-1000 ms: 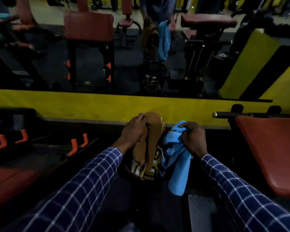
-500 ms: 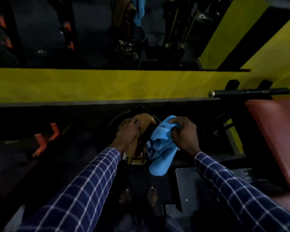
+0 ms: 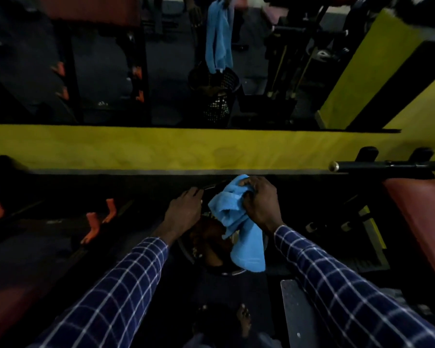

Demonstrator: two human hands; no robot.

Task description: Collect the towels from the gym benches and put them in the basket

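Observation:
A dark round basket (image 3: 234, 272) stands on the floor just in front of me, under both hands. A brown towel (image 3: 209, 241) lies inside it. My right hand (image 3: 260, 204) grips a bunched blue towel (image 3: 237, 217) over the basket's right side, and its loose end hangs down across the rim. My left hand (image 3: 183, 209) rests at the basket's left rim with nothing in it, the fingers reaching toward the rim.
A mirror above the yellow band (image 3: 161, 146) reflects the basket and the blue towel. At the right are a red bench pad (image 3: 422, 217) and a black bar (image 3: 387, 167). Orange hooks (image 3: 93, 227) stick up at the left. A metal plate (image 3: 296, 312) lies beside my bare foot (image 3: 244, 320).
My left hand has let go of the brown towel, which now lies in the basket. My right hand has lowered the blue towel closer to the basket. My view has tilted downward.

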